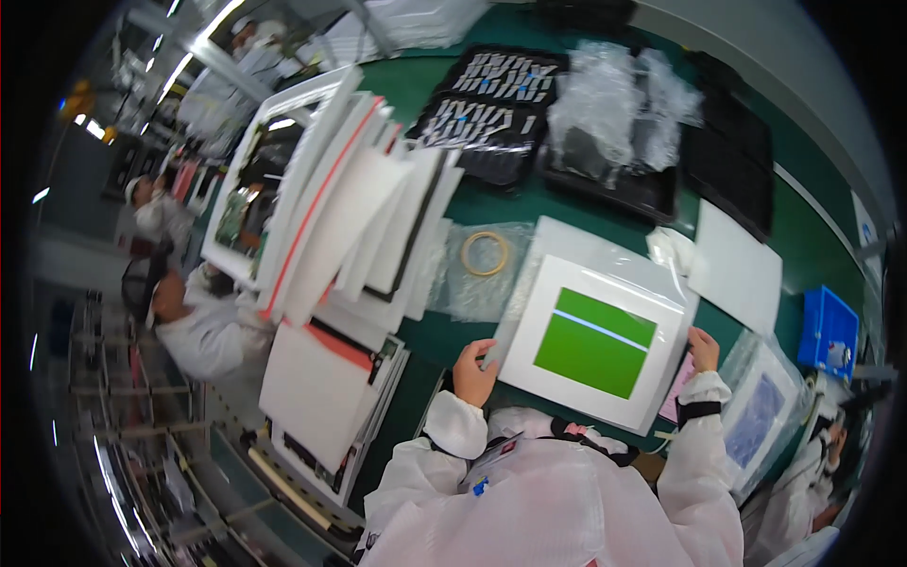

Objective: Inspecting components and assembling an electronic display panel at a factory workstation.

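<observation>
In front of me is a flat white-bordered panel (pixel 525 354), tilted a little, with a bright green rectangle in its middle crossed by a pale stripe. Clear plastic film (pixel 586 248) shows round its upper and right edges. My left hand (pixel 474 372) is closed at the left edge, fingers curled against the panel and its wrapping. At the right edge my right hand (pixel 703 350) is also closed, with its fingertips partly hidden. A pink sheet (pixel 677 387) lies beneath my right hand.
A yellow tape roll (pixel 485 253) rests on plastic film. White boards (pixel 350 217) stand stacked at left. Black trays of small parts (pixel 496 80) and a tray of plastic bags (pixel 605 113) sit at the back. At right are a blue bin (pixel 829 331) and a wrapped panel (pixel 761 416). Co-workers sit nearby.
</observation>
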`<state>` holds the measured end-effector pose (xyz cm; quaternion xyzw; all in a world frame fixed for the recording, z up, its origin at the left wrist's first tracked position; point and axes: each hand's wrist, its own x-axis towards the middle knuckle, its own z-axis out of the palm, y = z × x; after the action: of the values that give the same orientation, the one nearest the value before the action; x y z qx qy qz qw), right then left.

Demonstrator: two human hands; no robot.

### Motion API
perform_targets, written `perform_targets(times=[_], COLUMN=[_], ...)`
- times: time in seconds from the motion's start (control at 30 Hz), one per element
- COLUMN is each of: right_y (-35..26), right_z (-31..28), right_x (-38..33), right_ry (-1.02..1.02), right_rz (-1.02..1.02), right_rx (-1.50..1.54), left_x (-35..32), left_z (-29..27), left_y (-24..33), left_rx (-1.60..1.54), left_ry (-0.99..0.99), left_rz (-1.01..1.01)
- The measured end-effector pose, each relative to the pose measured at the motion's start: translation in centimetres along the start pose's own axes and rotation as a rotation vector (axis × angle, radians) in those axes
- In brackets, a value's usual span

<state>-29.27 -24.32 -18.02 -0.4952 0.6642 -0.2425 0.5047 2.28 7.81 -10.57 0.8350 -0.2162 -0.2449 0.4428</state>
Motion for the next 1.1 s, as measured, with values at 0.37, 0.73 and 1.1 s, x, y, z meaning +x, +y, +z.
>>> perform_targets(times=[0.37,0.73,1.1], right_y=[0.3,0.5,-3.5], right_z=[0.8,2.2,2.8], right_x=[2.6,3.0,-2.0], right_ry=[0.053,0.073,-0.014], right_rz=[-0.4,-0.363,-0.224], right_rx=[-0.46,-0.506,-0.432], left_x=[-8.1,-7.8,-1.6], left_z=[-8.6,-14.0,-8.6], left_y=[-4.5,-5.2,1.6], left_rx=[-0.141,-0.307,-0.272], left_ry=[0.397,0.563,0.041], left_rz=[-0.256,-0.152,0.026])
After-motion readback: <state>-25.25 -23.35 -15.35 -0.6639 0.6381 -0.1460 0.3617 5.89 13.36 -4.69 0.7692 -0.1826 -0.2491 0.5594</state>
